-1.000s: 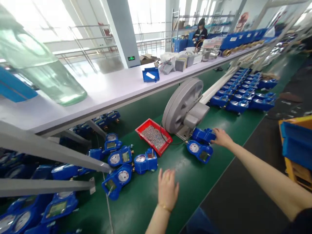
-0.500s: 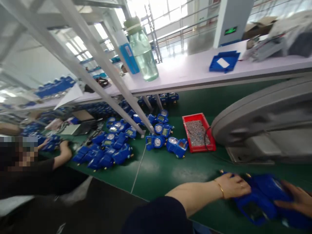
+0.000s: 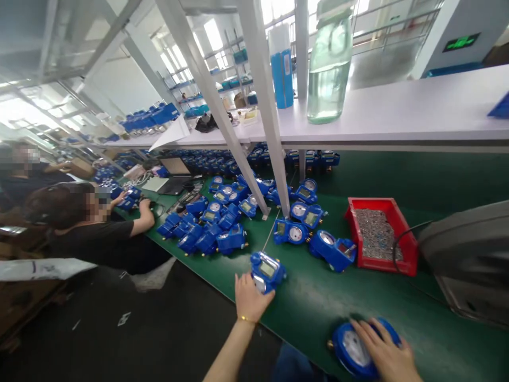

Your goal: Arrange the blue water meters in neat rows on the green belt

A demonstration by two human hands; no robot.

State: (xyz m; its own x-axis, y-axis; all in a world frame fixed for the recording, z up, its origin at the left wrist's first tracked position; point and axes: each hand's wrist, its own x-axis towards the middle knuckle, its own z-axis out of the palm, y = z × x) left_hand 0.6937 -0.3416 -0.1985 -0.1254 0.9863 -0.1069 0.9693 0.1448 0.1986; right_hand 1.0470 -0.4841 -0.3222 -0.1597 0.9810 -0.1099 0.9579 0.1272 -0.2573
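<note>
Status at this station: my left hand [image 3: 249, 298] touches a blue plastic water meter [image 3: 267, 271] on the green conveyor belt [image 3: 318, 302]; my right hand [image 3: 384, 347] lies on a second blue round-dial meter [image 3: 353, 347], fingers [image 3: 368, 334] spread across its dial. Whether either hand grips, I cannot tell. Further blue meters [image 3: 210, 236] lie heaped beyond, near a red plastic tray [image 3: 371, 202] of small metal parts [image 3: 376, 233]. Nothing shows which meters are finished.
</note>
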